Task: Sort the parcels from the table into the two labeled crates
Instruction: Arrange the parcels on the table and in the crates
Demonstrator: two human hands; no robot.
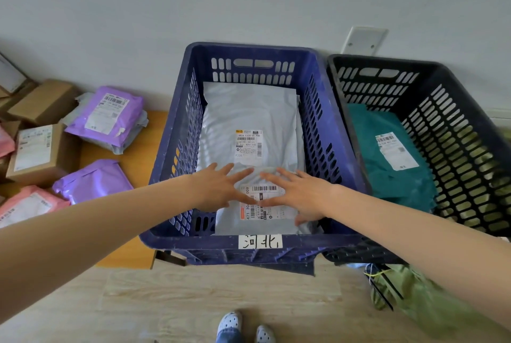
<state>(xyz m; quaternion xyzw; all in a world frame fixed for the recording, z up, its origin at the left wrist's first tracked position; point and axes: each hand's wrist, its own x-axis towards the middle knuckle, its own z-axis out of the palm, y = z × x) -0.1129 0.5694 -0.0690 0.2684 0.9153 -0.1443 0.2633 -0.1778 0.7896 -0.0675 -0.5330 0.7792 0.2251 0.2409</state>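
Note:
A blue crate (341, 149) with a handwritten label (260, 241) on its front rim stands in the middle. Inside lies a large grey parcel (249, 113), and a smaller grey parcel (258, 222) rests on top of it near the front. My left hand (218, 189) and my right hand (298, 193) are both over the small parcel with fingers spread and straight, touching or just above it; I cannot tell which. To the right stands a black crate (453, 132) holding a teal parcel (392, 154).
On the wooden table (138, 154) at the left lie two purple parcels (107, 115) (94, 180), pink parcels (25, 207) and cardboard boxes (38, 149). A green bag (409, 293) sits on the floor below the black crate. My feet (243, 326) show at the bottom.

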